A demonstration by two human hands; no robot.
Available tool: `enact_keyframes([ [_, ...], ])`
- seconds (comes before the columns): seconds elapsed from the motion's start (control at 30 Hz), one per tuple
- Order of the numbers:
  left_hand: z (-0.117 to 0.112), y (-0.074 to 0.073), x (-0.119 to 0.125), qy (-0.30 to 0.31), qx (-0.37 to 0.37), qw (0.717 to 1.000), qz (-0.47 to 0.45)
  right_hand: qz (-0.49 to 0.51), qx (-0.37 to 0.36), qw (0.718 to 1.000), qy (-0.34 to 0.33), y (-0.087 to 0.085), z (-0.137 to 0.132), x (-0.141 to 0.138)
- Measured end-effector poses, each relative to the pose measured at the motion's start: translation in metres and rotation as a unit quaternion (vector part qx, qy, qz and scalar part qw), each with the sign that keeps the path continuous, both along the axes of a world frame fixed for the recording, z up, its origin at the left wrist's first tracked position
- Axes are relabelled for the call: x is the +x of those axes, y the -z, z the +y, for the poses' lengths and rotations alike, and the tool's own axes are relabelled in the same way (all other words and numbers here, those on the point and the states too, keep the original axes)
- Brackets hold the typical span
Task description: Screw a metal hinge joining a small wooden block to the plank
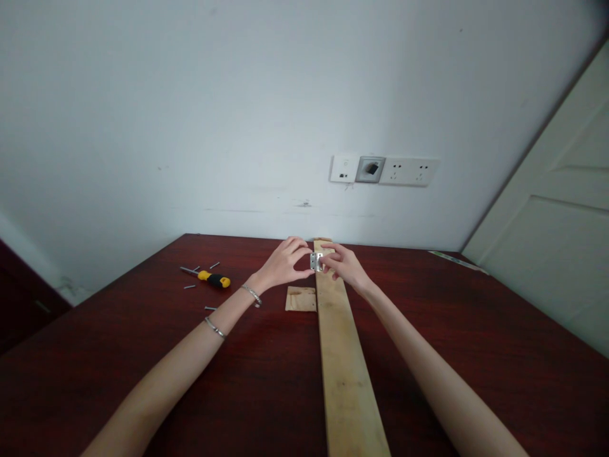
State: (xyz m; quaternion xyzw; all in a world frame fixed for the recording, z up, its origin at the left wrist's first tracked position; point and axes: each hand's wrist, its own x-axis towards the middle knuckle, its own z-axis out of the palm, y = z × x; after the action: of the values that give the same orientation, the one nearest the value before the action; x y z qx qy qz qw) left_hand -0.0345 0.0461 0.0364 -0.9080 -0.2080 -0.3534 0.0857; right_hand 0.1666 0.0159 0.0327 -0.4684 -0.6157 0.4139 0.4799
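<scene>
A small silver hinge (316, 261) is held between both hands near the far end of a long pale wooden plank (343, 362) that lies lengthwise on the dark red table (476, 343). My left hand (284, 263) pinches the hinge's left side with curled fingers. My right hand (343, 264) grips its right side, fingers resting on the plank. A small square wood piece (301, 298) lies flat against the plank's left edge, just below my left hand. Two thin bracelets sit on my left forearm.
A yellow and black screwdriver (213, 278) lies on the table's left part with several loose screws (190, 286) around it. Wall sockets (383, 169) are on the white wall behind. A white door (556, 222) stands at the right.
</scene>
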Motion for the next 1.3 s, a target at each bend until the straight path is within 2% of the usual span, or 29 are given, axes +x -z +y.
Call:
enact_keyframes([
  [0.23,0.000,-0.001,-0.003,0.006,-0.008,1.000,0.020,-0.041,0.015,0.994,-0.101,0.003,0.002,0.007],
  [0.37,-0.001,-0.001,-0.005,0.011,-0.014,1.000,0.020,-0.064,0.042,0.988,-0.133,0.008,0.004,0.007],
  [0.53,0.000,-0.001,-0.006,0.018,-0.022,0.999,0.019,-0.100,0.136,0.978,-0.124,0.015,0.007,0.007],
  [0.63,0.001,0.000,-0.007,0.019,-0.028,0.999,0.015,-0.133,0.163,0.972,-0.104,0.016,0.006,0.007],
  [1.03,0.003,0.004,-0.007,0.028,-0.061,0.997,0.023,-0.178,0.136,0.969,-0.102,0.014,0.005,0.011],
  [1.3,-0.005,0.017,-0.008,0.046,-0.117,0.988,0.085,-0.256,0.144,0.951,-0.096,0.027,-0.009,0.013],
])
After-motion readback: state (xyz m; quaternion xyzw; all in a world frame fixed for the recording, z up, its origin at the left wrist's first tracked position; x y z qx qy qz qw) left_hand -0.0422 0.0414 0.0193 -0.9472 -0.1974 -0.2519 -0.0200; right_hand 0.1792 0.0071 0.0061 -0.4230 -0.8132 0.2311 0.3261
